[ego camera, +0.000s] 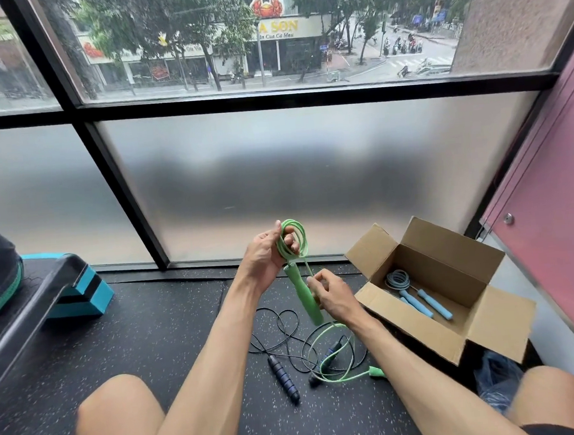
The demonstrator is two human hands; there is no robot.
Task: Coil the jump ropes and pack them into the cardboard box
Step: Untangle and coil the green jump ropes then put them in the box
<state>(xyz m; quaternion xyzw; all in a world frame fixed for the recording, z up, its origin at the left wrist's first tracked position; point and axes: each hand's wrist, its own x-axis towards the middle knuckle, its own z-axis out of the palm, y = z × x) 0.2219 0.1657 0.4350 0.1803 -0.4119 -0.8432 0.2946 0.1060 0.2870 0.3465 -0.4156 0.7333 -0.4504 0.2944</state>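
While left (264, 255) grips green rope (299, 231), right (333, 296) pinches.

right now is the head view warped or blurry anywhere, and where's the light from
Head view: wide-angle bend bows the window frame and leans the pink wall; daylight enters through the frosted glass, leaving soft shadows on the floor mat; left hand, right hand and green jump rope look sharp.

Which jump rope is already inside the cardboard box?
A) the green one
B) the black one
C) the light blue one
C: the coiled light blue jump rope lies in the open brown cardboard box; the left hand and right hand hold the green jump rope.
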